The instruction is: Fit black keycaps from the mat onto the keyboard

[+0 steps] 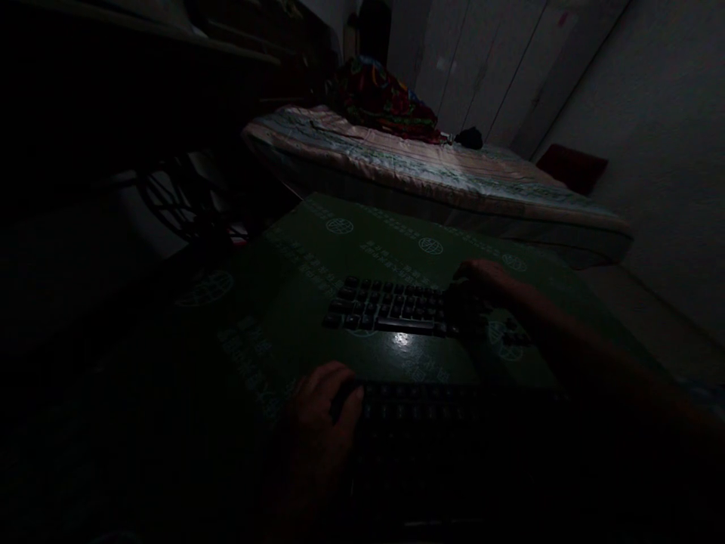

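Note:
Dark keycaps [390, 302] lie in rows on the green printed table [317, 249], laid out like a keyboard, with a long space bar [405, 326] in the bottom row. Nearer to me, mostly lost in shadow, is a black keyboard [419, 400]. My left hand [328, 408] is closed around its far left corner, thumb on top. My right hand [481, 283] is over the right end of the keycap rows with fingers bent downward. Its fingertips are in deep shadow, so what they pinch, if anything, is hidden. A few keycaps [515, 336] sit apart under my right forearm.
Beyond the table stands a bed [396, 162] with a patterned sheet and a heaped red floral blanket [385, 98]. A dark wheel-like frame [170, 200] is at the left. A pale wall [668, 136] rises at the right. The room is very dim.

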A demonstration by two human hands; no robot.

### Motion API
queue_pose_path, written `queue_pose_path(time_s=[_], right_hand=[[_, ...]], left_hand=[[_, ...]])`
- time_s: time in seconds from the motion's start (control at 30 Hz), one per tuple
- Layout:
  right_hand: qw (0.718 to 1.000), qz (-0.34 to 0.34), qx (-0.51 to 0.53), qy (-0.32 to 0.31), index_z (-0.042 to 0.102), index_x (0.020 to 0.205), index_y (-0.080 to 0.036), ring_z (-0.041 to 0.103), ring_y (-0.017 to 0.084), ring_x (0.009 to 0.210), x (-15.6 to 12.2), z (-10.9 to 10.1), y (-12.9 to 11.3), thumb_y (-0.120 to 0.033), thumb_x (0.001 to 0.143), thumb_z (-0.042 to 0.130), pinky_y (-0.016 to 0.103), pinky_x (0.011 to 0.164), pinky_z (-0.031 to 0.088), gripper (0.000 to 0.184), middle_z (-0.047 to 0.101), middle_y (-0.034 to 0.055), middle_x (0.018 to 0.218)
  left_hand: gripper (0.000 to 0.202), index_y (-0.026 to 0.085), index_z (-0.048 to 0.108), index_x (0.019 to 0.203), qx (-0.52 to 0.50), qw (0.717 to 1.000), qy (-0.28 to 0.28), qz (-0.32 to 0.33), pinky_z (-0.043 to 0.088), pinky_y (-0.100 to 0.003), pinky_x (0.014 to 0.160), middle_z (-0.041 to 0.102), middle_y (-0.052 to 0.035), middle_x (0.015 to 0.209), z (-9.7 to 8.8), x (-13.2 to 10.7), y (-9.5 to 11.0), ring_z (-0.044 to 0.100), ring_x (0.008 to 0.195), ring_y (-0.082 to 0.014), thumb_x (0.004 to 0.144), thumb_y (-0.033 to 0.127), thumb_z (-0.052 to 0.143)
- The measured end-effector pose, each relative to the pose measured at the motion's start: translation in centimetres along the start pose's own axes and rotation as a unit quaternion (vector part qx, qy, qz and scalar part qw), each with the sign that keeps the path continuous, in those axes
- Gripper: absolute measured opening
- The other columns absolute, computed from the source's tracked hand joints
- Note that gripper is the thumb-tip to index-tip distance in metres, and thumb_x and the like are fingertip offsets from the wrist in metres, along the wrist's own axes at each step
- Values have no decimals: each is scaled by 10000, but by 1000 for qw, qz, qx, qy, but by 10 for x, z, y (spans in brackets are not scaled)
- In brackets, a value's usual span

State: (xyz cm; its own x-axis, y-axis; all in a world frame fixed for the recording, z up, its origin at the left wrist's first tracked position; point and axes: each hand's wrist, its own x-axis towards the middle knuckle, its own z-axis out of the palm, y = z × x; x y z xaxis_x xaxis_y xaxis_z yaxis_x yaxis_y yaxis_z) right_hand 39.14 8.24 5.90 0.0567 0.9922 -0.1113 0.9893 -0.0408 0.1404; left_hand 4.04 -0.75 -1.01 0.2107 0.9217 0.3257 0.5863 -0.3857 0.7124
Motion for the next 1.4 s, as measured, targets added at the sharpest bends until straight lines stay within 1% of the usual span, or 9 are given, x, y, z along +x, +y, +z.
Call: queue_pose_path(time_s=[0.2,0.5,0.77,0.93,1.03,1.13,1.2,1.3,1.4], right_hand=[[998,9,-37,-51,708,1087,-205,657,241,996,8,-4,-5,-189,809,591,248,734,485,302,694,102,1118],[994,17,-68,-79,722,1020,-161,677,239,910,19,4,-6,-315,858,562,230,642,447,275,714,143,1014],[996,-13,-69,-63,717,996,-138,675,218,867,22,7,-5,-226,846,550,220,611,421,240,714,141,981],[998,-40,-45,-35,709,996,-130,664,219,889,14,-10,-4,-175,840,531,231,655,441,240,697,134,1031],[996,-85,-23,-9,695,1014,-150,632,200,973,-12,-22,-2,-175,863,507,232,757,449,243,661,111,1115],[985,-160,39,54,705,937,-164,636,179,907,-59,-20,-3,-175,856,524,241,763,465,198,670,98,1040],[972,-202,70,100,706,895,-181,636,173,865,-97,-9,-5,-159,855,518,256,755,480,194,676,89,986],[950,-273,60,138,699,866,-193,627,174,841,-150,13,-11,-183,878,493,278,746,499,206,676,87,941],[938,-305,26,161,687,901,-181,624,191,892,-185,31,-21,-169,894,456,311,768,509,231,672,105,970]], left_hand=[[256,202,679,864,2,1000,14,12,541,-371,834,680,-66,949,1,-1,-2,640,897,-222,813,374,496],[237,199,677,877,29,998,26,41,552,-336,803,692,-54,942,1,-3,-1,650,872,-205,836,346,495],[233,203,670,883,38,997,31,61,547,-321,791,684,-50,940,0,-4,-3,643,871,-199,851,352,494],[244,197,665,861,28,998,17,45,534,-343,815,678,-58,939,-1,-1,-2,636,877,-210,837,365,490],[248,194,659,853,19,1000,2,22,527,-357,830,675,-60,940,-1,1,2,630,882,-218,816,372,491],[252,194,655,854,11,1000,-10,18,520,-361,840,675,-60,944,-1,4,4,623,898,-225,803,373,485],[255,191,650,857,8,1000,-14,21,512,-363,857,671,-65,956,-1,4,5,619,915,-227,800,373,480],[266,184,641,862,7,1000,-17,17,501,-364,877,662,-77,983,-1,6,6,614,935,-231,798,377,469],[268,189,635,862,11,999,-30,8,491,-364,887,658,-72,977,-2,7,9,610,939,-231,787,380,462]])
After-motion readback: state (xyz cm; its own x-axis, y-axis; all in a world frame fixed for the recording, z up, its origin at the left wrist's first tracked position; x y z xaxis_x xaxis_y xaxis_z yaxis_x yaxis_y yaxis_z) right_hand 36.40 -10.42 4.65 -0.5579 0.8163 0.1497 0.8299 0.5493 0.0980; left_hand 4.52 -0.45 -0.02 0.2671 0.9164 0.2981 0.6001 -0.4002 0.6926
